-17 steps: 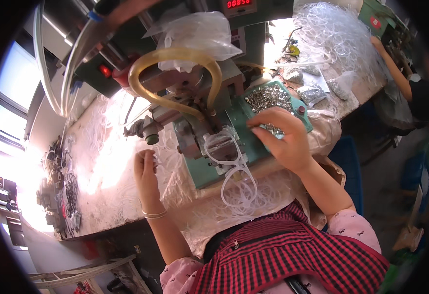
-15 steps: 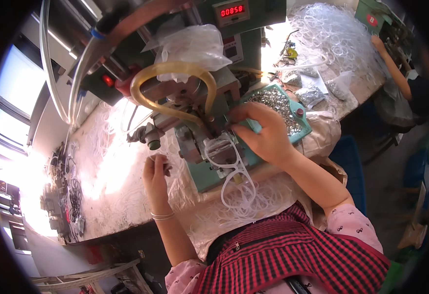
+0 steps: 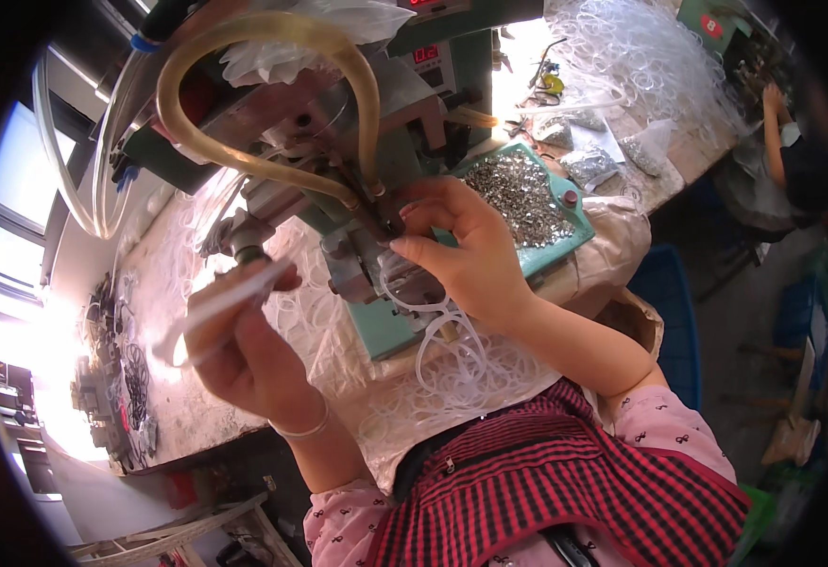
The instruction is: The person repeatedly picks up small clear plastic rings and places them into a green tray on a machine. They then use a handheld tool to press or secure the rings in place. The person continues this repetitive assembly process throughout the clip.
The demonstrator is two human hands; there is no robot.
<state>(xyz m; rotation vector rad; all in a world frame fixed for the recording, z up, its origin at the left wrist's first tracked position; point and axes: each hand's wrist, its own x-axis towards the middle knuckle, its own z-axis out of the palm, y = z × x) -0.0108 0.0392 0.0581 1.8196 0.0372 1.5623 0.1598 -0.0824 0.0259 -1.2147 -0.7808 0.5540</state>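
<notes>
My left hand [image 3: 253, 364] is raised at the left of a green bench press [image 3: 381, 331], its fingers closed on a translucent white loop [image 3: 220, 307] that is smeared by motion. At the press's working point my right hand [image 3: 470, 255] has thumb and fingers pinched together; what sits between them is hidden. Just below those fingers, a white plastic ring [image 3: 423, 364] hangs at the front of the press. Several similar rings [image 3: 404, 406] lie heaped beneath it on the bench. A thick amber hose [image 3: 371, 104] arches over the press head.
A teal tray [image 3: 565, 241] of small shiny metal parts stands right of the press. Behind it lie bags of metal parts [image 3: 588, 168] and a large heap of clear loops [image 3: 631, 57]. Another person's arm [image 3: 773, 132] works at the far right. Dark cables [image 3: 137, 383] lie at the bench's left.
My left hand has risen toward the camera and left, now with a white loop showing in it. My right hand has shifted slightly left and down with the view, staying at the press.
</notes>
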